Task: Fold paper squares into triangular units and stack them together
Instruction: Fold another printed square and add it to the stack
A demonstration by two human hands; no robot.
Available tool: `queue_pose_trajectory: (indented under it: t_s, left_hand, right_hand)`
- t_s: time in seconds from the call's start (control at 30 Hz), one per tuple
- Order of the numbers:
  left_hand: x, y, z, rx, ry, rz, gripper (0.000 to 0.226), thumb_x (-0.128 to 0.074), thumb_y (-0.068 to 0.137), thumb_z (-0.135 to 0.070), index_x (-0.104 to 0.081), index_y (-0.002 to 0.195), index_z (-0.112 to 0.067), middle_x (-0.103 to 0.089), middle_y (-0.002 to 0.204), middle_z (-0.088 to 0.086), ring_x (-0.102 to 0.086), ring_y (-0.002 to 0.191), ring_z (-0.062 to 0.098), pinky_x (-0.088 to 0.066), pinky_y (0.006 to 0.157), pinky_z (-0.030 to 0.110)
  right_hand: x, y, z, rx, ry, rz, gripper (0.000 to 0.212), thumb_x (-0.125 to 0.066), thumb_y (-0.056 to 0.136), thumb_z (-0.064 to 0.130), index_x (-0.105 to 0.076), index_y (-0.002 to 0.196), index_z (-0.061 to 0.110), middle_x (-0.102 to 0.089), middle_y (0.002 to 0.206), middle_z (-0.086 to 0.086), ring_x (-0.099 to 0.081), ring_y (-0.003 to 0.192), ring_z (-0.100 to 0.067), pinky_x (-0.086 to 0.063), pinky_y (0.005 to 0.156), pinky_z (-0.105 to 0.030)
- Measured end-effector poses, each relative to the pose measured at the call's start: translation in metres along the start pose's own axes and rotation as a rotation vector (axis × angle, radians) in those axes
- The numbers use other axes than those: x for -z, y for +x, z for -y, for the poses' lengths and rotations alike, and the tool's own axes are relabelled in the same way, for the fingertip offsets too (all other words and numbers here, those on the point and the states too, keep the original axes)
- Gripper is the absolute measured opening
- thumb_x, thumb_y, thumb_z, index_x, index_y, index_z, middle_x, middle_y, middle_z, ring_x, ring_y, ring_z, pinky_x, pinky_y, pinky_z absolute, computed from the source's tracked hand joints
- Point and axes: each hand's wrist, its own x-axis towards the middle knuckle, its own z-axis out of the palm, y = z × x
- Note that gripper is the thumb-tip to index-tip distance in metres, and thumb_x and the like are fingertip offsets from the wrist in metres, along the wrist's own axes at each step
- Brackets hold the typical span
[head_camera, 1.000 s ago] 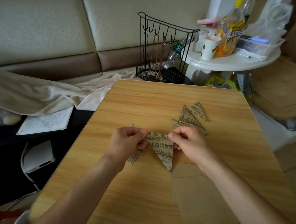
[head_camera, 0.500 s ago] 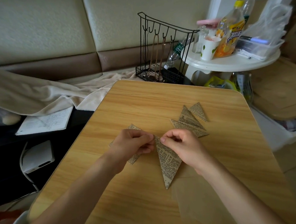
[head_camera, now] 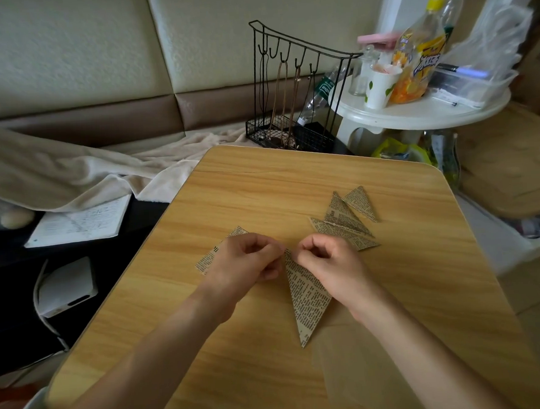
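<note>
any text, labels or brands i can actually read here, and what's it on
None can be read with confidence.
Held triangle: newsprint, too small.
Folded triangles: newsprint, too small.
Orange drink bottle: logo blurred.
Green-label bottle: label blurred.
Notebook: handwriting too small.

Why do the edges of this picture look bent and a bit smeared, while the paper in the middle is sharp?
Head view: the wide-angle lens bows the wire rack and stretches the forearms near the frame edges. The printed triangle pinched between the left hand and right hand is crisp enough to show text lines. The plastic bag at top right is blurred. Light is soft daylight; shadows are faint.
</note>
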Motion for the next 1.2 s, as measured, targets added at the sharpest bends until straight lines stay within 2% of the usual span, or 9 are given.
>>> queue_pose_trajectory:
  t_s: [0.13, 0.3, 0.47, 0.57, 0.67, 0.83, 1.0, 1.1, 1.2]
  left_hand:
    - [0.0020, -0.0002, 0.0006, 0.004, -0.012, 0.038, 0.013, -0.072, 0.094, -0.010, -0.076, 0.095, 0.002, -0.071, 0.077, 0.011, -0.068, 0.070, 0.013, -0.056, 0.068, 0.019]
    - [0.0016, -0.0034, 0.0005, -0.018, 0.047, 0.100, 0.014, -0.068, 0.097, -0.011, -0.075, 0.097, 0.001, -0.071, 0.077, 0.012, -0.066, 0.070, 0.013, -0.056, 0.071, 0.021]
    - [-0.0008, -0.0038, -0.0014, -0.062, 0.092, 0.009, 0.007, -0.072, 0.092, -0.009, -0.071, 0.092, -0.002, -0.069, 0.076, 0.009, -0.060, 0.066, 0.018, -0.054, 0.069, 0.028]
    - [-0.0006, -0.0054, -0.0032, -0.084, 0.139, 0.007, 0.003, -0.075, 0.088, -0.008, -0.075, 0.086, -0.006, -0.070, 0.073, 0.010, -0.058, 0.062, 0.017, -0.051, 0.064, 0.026]
    - [-0.0020, -0.0068, -0.0032, -0.083, 0.140, 0.009, 0.005, -0.075, 0.088, -0.006, -0.078, 0.085, -0.007, -0.072, 0.075, 0.019, -0.058, 0.062, 0.018, -0.051, 0.065, 0.027]
    - [-0.0009, -0.0054, -0.0013, -0.063, 0.091, -0.012, 0.005, -0.077, 0.088, -0.009, -0.079, 0.085, -0.006, -0.074, 0.077, 0.022, -0.059, 0.062, 0.019, -0.051, 0.062, 0.024]
    - [-0.0002, -0.0034, 0.0012, -0.007, 0.026, -0.016, 0.005, -0.080, 0.086, -0.011, -0.081, 0.086, -0.006, -0.075, 0.080, 0.021, -0.067, 0.070, 0.022, -0.060, 0.078, 0.034]
    - [0.0001, -0.0026, 0.0001, 0.093, -0.111, 0.020, 0.012, -0.081, 0.085, -0.008, -0.079, 0.094, 0.001, -0.077, 0.086, 0.017, -0.073, 0.075, 0.019, -0.061, 0.074, 0.024]
    - [0.0000, -0.0023, -0.0026, 0.168, -0.205, 0.051, 0.021, -0.080, 0.085, -0.006, -0.076, 0.101, 0.007, -0.073, 0.081, 0.014, -0.071, 0.070, 0.015, -0.058, 0.067, 0.018]
  right_hand:
    - [0.0006, -0.0009, 0.0027, 0.017, 0.009, 0.023, 0.010, -0.074, 0.092, 0.024, -0.076, 0.082, 0.023, -0.067, 0.068, 0.009, -0.058, 0.066, -0.004, -0.047, 0.066, -0.026]
    - [-0.0005, -0.0013, 0.0039, 0.047, 0.023, 0.020, 0.008, -0.074, 0.094, 0.022, -0.079, 0.086, 0.021, -0.076, 0.084, 0.001, -0.070, 0.086, -0.018, -0.055, 0.081, -0.032]
    - [-0.0024, -0.0011, 0.0018, 0.032, 0.025, -0.016, 0.010, -0.073, 0.094, 0.021, -0.078, 0.086, 0.020, -0.076, 0.084, -0.005, -0.069, 0.084, -0.027, -0.055, 0.082, -0.045]
    - [-0.0040, -0.0006, 0.0011, 0.014, 0.038, -0.042, 0.010, -0.073, 0.095, 0.020, -0.078, 0.085, 0.020, -0.075, 0.085, -0.011, -0.066, 0.076, -0.023, -0.055, 0.079, -0.049]
    - [-0.0053, -0.0001, 0.0010, 0.013, 0.042, -0.049, 0.011, -0.073, 0.094, 0.019, -0.078, 0.084, 0.020, -0.075, 0.085, -0.012, -0.064, 0.074, -0.020, -0.055, 0.077, -0.049]
    - [-0.0049, -0.0007, -0.0006, 0.041, 0.048, -0.035, 0.011, -0.074, 0.094, 0.019, -0.078, 0.085, 0.020, -0.075, 0.084, -0.008, -0.069, 0.082, -0.029, -0.055, 0.080, -0.047]
    - [-0.0047, -0.0006, -0.0004, 0.059, 0.047, -0.010, 0.011, -0.073, 0.095, 0.018, -0.077, 0.085, 0.020, -0.075, 0.085, -0.010, -0.068, 0.079, -0.031, -0.055, 0.078, -0.049]
    - [-0.0036, -0.0007, -0.0008, 0.074, 0.038, 0.000, 0.010, -0.073, 0.095, 0.018, -0.078, 0.087, 0.019, -0.076, 0.085, -0.004, -0.069, 0.082, -0.021, -0.055, 0.083, -0.045]
    - [-0.0024, -0.0007, -0.0012, 0.090, 0.030, 0.018, 0.009, -0.073, 0.096, 0.018, -0.078, 0.089, 0.019, -0.077, 0.087, 0.001, -0.071, 0.089, -0.021, -0.056, 0.088, -0.042]
